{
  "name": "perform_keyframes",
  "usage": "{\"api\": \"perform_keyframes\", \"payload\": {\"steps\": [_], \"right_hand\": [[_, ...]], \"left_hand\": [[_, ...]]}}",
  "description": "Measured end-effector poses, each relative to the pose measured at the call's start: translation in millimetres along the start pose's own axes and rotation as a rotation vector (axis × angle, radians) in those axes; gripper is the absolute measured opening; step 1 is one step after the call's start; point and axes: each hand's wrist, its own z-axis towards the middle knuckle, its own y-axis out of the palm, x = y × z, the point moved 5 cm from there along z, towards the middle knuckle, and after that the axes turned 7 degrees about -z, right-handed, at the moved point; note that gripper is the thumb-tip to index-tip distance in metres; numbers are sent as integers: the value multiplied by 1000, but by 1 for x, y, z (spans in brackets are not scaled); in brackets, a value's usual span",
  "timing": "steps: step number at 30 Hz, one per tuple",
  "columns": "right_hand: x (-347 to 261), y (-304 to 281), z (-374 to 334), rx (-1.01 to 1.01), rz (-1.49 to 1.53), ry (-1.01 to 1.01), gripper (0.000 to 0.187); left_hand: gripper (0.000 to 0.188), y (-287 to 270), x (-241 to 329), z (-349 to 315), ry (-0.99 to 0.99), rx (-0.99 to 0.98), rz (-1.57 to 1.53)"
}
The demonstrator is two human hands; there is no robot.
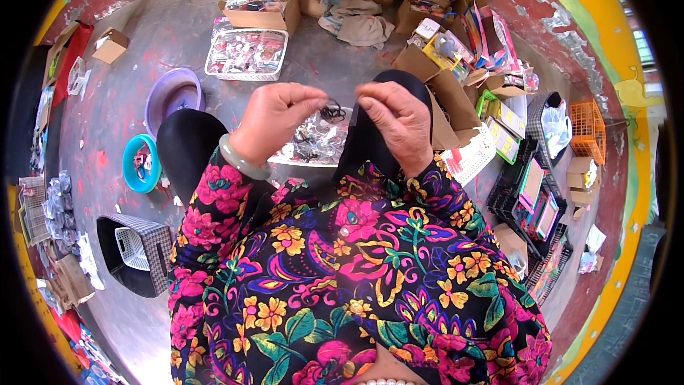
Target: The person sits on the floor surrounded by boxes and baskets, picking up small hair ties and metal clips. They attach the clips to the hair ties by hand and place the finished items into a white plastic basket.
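My left hand (281, 117), with a pale bangle on its wrist, is raised over my lap, its fingertips pinched together. A small bunch of black hair ties (333, 111) hangs at those fingertips. Across a narrow gap, my right hand (399, 121) has its thumb and fingers pressed together; a small clear edge shows by the fingertips, too little to name. Below both hands, between my knees, stands a white basket (303, 162) filled with small dark and clear-wrapped pieces (313, 141). My hands and right knee hide part of it.
Ahead stands a white basket (244, 75) of small packaged goods, with a cardboard box (274, 20) behind. Purple (153, 103) and turquoise (128, 164) basins sit left, near a patterned bin (153, 249). Open cartons (452, 110), black crates (520, 171) and an orange crate (588, 128) crowd the right.
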Motion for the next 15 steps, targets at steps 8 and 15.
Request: {"api": "perform_keyframes", "payload": {"steps": [8, 15], "right_hand": [[27, -28, 4, 112, -259, -34, 17], [35, -24, 3, 62, -336, -69, 14]], "left_hand": [[16, 14, -156, 43, -431, 251, -175], [18, 45, -299, 19, -852, 358, -559]]}}
